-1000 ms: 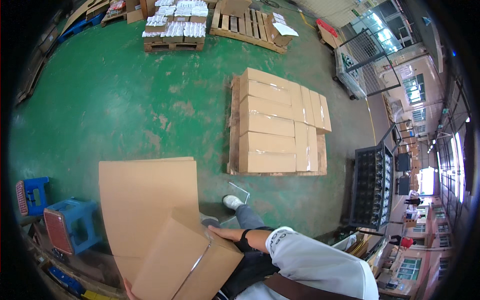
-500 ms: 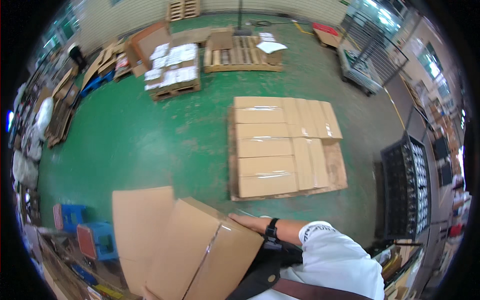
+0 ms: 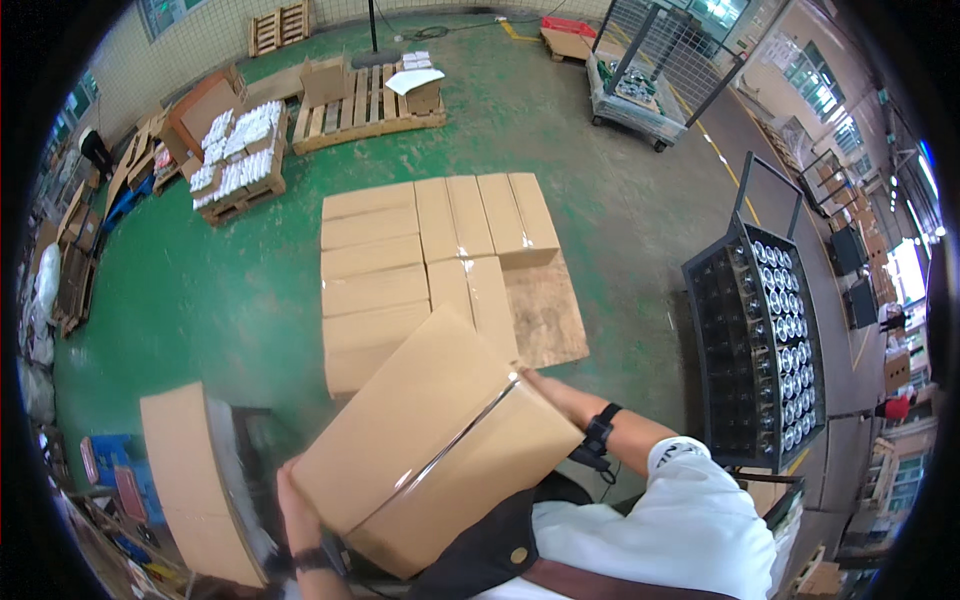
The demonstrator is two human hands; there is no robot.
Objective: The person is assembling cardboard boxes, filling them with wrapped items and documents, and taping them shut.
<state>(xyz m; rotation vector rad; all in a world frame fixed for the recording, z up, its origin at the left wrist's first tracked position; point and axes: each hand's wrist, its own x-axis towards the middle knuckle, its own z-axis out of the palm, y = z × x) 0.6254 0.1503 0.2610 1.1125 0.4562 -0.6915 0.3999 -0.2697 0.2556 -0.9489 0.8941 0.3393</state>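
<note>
A taped cardboard box (image 3: 440,440) is held at my front, tilted, with a shiny strip of tape along its side. My left hand (image 3: 292,505) presses on its left end, fingers partly hidden. At the far right corner, my right hand (image 3: 548,390) grips the same box. Just beyond, several closed cardboard boxes (image 3: 375,275) sit tightly packed in rows on a wooden pallet (image 3: 550,325), whose near right part shows bare board. Another large cardboard box (image 3: 190,480) is to the left of my left hand.
Blue stools (image 3: 128,480) stand at the lower left. On the right is a black cart (image 3: 735,350) with rows of shiny round metal parts. Farther back are a slatted pallet (image 3: 365,115), a pallet of white packs (image 3: 240,150) and a mesh-sided trolley (image 3: 630,100).
The box in my hands has moved right, away from the other large box and toward the stacked boxes. My view has turned right, and my left hand has come into sight.
</note>
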